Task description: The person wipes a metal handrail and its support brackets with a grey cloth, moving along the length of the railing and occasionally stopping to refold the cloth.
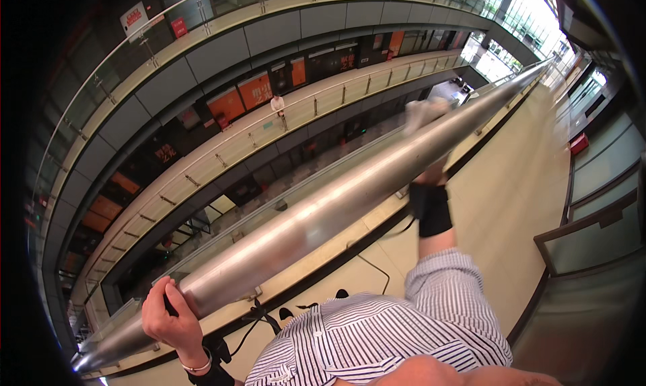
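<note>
A thick brushed-metal handrail (303, 228) runs diagonally from the lower left to the upper right. My left hand (171, 319) lies on its lower left stretch, with fingers and thumb curled round the tube. Farther along, my right hand (439, 168) reaches to the rail, smeared by motion and mostly hidden by the tube. On the rail's far side, beside that hand, shows a blurred whitish thing (424, 114) that looks like a cloth. How the right fingers lie cannot be made out. A black band (431, 211) wraps my right wrist.
Beyond the rail an atrium drops to lower floors, with curved balconies (282, 29) opposite. A person (277, 105) stands on one balcony. A pale walkway (511, 150) stretches along the right, beside glass-panelled doors (605, 231). Dark cables (383, 271) hang near my body.
</note>
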`<state>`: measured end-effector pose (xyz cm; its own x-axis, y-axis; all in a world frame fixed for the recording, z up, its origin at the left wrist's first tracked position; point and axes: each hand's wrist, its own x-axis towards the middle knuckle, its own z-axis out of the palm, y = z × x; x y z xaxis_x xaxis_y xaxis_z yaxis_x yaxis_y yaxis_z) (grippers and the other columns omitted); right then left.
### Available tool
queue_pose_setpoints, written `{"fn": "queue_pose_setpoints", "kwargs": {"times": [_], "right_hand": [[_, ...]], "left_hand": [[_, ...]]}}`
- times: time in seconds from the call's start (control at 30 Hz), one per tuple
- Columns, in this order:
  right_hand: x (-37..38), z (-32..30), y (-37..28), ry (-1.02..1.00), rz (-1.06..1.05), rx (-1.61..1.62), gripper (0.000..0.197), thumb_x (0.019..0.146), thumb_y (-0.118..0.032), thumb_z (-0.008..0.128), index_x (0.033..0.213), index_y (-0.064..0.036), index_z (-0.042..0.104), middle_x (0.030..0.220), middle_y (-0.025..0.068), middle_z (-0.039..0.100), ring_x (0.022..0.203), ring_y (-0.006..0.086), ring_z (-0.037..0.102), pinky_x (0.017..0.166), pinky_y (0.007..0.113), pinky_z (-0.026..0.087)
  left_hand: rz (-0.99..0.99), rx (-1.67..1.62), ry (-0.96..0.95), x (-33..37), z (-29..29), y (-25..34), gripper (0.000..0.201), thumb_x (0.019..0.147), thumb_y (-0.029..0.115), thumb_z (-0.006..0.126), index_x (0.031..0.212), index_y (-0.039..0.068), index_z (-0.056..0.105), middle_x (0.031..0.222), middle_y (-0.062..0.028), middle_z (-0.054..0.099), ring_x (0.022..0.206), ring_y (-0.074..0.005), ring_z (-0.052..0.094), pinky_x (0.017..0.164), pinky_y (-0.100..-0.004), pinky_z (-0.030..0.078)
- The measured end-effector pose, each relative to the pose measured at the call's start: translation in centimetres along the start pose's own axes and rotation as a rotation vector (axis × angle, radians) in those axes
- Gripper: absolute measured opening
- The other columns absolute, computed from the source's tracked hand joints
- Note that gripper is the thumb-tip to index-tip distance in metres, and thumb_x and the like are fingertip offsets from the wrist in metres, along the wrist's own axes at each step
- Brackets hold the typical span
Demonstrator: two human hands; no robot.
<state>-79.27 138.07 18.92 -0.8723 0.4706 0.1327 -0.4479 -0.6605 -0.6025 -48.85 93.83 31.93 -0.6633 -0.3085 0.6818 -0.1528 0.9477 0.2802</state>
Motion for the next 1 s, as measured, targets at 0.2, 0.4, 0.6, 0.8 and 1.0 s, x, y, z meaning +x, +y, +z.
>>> {"fn": "queue_pose_setpoints", "kwargs": {"times": [0.2, 0.4, 0.6, 0.8, 1.0], "right_hand": [[-18.4, 12.2, 6.8, -0.336, 0.536, 0.237, 0.048, 0.094, -0.043, 0.035, 0.121, -0.0065, 0.052, 0.117, 0.0096, 0.058, 0.109, 0.0255, 0.055, 0.093, 0.037, 0.045], [-10.5, 7.2, 1.7, -0.582, 0.609, 0.377, 0.047, 0.095, -0.042, 0.034, 0.121, -0.0066, 0.052, 0.117, 0.0099, 0.058, 0.109, 0.0258, 0.055, 0.093, 0.037, 0.045], [7.6, -6.1, -6.7, -0.106, -0.014, 0.04, 0.046, 0.095, -0.041, 0.033, 0.121, -0.0068, 0.052, 0.117, 0.0101, 0.058, 0.109, 0.0261, 0.055, 0.093, 0.037, 0.044], [-10.9, 6.7, 0.9, -0.203, 0.143, 0.093, 0.044, 0.096, -0.038, 0.032, 0.119, -0.0067, 0.053, 0.116, 0.0113, 0.058, 0.109, 0.0259, 0.054, 0.094, 0.039, 0.044], [-15.0, 8.7, 2.3, -0.627, 0.791, 0.394, 0.045, 0.096, -0.039, 0.032, 0.118, -0.0062, 0.054, 0.116, 0.0114, 0.058, 0.109, 0.0258, 0.055, 0.095, 0.038, 0.044]], "left_hand": [[-0.112, -0.049, -0.025, 0.0, 0.1, -0.8, 0.016, 0.087, 0.007, 0.051, 0.083, -0.002, 0.064, 0.075, -0.0117, 0.064, 0.066, -0.0259, 0.06, 0.063, -0.0332, 0.046], [-0.17, -0.094, -0.031, -0.2, 0.3, -0.8, 0.017, 0.088, 0.007, 0.05, 0.083, -0.003, 0.063, 0.073, -0.0115, 0.063, 0.064, -0.023, 0.059, 0.061, -0.0312, 0.046], [-0.069, -0.091, -0.004, 0.0, 0.9, -0.4, 0.016, 0.088, 0.007, 0.051, 0.084, -0.004, 0.062, 0.074, -0.0117, 0.064, 0.065, -0.0227, 0.06, 0.062, -0.0317, 0.046], [-0.025, -0.057, 0.063, -0.7, 0.7, -2.4, 0.017, 0.092, 0.007, 0.05, 0.084, -0.004, 0.06, 0.067, -0.0057, 0.058, 0.059, -0.0092, 0.051, 0.053, -0.0241, 0.04], [-0.146, -0.206, 0.035, -0.5, 1.5, -0.6, 0.018, 0.092, 0.008, 0.05, 0.084, -0.004, 0.061, 0.068, -0.0056, 0.058, 0.06, -0.0103, 0.051, 0.054, -0.0244, 0.041]]}}
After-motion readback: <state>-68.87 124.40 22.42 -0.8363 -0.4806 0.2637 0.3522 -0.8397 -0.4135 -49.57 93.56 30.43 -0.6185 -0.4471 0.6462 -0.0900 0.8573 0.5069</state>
